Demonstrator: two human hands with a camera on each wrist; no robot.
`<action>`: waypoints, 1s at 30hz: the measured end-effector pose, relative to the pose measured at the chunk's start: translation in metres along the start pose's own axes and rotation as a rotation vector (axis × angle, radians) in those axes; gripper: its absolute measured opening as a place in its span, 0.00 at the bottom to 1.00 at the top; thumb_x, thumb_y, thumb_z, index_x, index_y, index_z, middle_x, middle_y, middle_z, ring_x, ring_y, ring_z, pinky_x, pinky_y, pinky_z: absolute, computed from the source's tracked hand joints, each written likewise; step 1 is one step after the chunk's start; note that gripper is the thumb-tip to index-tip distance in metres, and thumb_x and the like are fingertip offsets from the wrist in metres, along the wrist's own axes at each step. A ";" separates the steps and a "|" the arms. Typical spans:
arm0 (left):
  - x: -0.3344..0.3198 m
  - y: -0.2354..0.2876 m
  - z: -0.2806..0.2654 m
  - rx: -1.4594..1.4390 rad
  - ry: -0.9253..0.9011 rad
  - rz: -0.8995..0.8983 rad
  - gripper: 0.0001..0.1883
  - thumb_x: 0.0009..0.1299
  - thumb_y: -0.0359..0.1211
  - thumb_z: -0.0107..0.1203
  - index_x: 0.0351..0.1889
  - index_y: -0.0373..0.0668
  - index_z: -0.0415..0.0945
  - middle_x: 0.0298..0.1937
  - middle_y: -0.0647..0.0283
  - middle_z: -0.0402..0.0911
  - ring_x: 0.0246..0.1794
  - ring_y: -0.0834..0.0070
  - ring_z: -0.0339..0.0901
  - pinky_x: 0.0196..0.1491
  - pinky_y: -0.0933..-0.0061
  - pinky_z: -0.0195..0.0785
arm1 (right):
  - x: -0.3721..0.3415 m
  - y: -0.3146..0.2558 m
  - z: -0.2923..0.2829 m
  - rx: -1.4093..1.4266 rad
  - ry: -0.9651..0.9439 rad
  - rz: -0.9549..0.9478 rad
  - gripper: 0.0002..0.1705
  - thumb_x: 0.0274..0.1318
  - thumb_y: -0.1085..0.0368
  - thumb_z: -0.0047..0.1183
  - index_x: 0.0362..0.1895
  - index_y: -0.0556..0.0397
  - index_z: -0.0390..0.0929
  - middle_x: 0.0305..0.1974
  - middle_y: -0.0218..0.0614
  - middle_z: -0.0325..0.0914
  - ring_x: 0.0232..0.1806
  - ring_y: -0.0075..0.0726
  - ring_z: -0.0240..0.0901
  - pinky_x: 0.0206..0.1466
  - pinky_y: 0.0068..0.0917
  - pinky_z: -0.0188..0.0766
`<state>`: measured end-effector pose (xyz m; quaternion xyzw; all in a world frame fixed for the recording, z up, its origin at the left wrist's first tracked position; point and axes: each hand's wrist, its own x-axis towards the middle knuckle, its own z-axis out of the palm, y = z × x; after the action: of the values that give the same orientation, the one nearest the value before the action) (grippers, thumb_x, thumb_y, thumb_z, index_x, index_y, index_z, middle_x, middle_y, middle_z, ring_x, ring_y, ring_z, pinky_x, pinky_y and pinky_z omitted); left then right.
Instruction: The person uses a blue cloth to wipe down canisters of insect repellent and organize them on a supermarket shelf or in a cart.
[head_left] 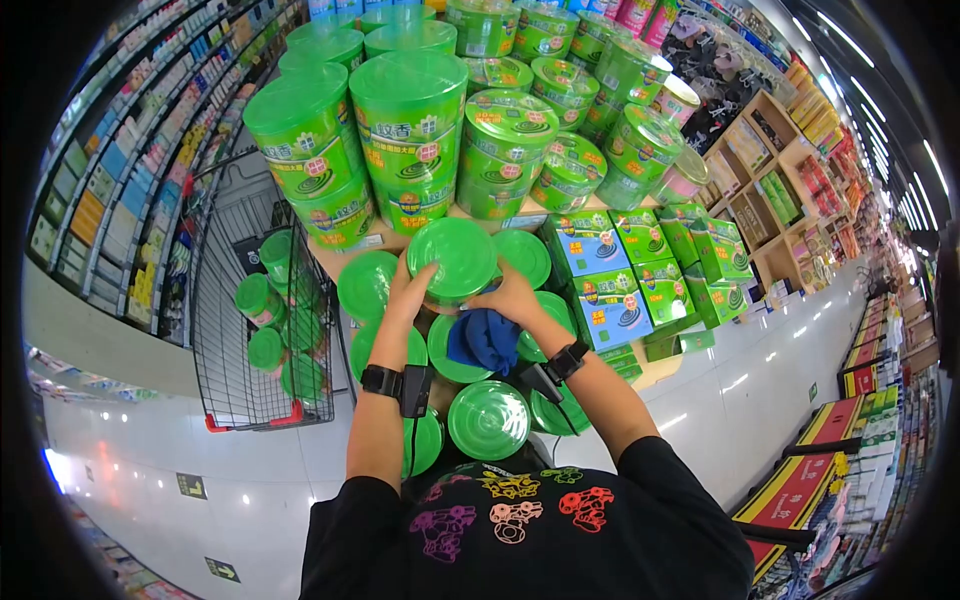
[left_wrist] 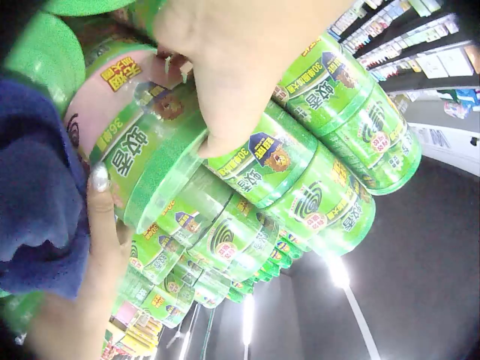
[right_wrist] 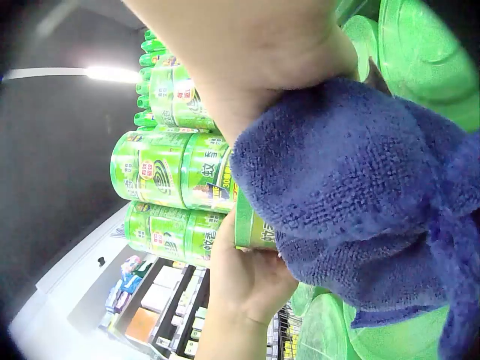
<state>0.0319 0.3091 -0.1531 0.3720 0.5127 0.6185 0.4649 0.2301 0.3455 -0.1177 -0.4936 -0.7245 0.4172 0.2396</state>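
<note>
A clear-sided tub of mosquito coils (head_left: 452,258) with a green lid is held up between the two hands, tilted in the left wrist view. My left hand (head_left: 408,290) grips its left side, fingers partly hidden behind the lid. On the opposite side, my right hand (head_left: 508,295) holds a bunched blue cloth (head_left: 485,342) and rests its thumb (left_wrist: 101,184) on the tub's wall. In the right wrist view, the cloth (right_wrist: 337,165) bulges below the palm and hides most of the tub. Several more green-lidded tubs (head_left: 488,420) stand close below the hands.
Stacked coil tubs (head_left: 405,140) rise on a display ahead. Green and blue boxes (head_left: 610,285) are piled to the right. A wire shopping cart (head_left: 225,330) with several tubs inside stands at left, before long shelves (head_left: 130,160). White tiled floor (head_left: 130,450) lies around.
</note>
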 end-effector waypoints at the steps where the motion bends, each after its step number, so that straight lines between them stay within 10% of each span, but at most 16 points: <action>1: 0.001 0.001 -0.001 0.055 0.006 0.003 0.31 0.63 0.36 0.56 0.63 0.38 0.58 0.57 0.55 0.70 0.56 0.67 0.68 0.57 0.69 0.61 | 0.001 0.004 0.001 -0.007 0.004 -0.010 0.63 0.18 0.52 0.72 0.63 0.66 0.55 0.53 0.57 0.69 0.55 0.52 0.69 0.57 0.33 0.65; 19: 0.005 0.003 0.061 -0.129 -0.166 -0.047 0.33 0.62 0.31 0.57 0.64 0.37 0.55 0.59 0.54 0.66 0.58 0.66 0.65 0.59 0.68 0.59 | -0.024 0.008 -0.051 0.110 0.143 0.077 0.58 0.18 0.61 0.71 0.62 0.61 0.59 0.49 0.48 0.74 0.48 0.42 0.72 0.53 0.32 0.67; 30: 0.018 -0.013 0.112 0.127 -0.199 0.251 0.37 0.61 0.36 0.57 0.65 0.34 0.50 0.59 0.47 0.65 0.59 0.58 0.64 0.60 0.61 0.56 | -0.029 0.057 -0.042 0.314 0.375 0.071 0.56 0.27 0.65 0.70 0.66 0.53 0.55 0.53 0.41 0.71 0.50 0.37 0.69 0.55 0.30 0.64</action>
<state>0.1341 0.3588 -0.1440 0.5212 0.4516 0.5981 0.4083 0.3026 0.3433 -0.1411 -0.5443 -0.5757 0.4341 0.4289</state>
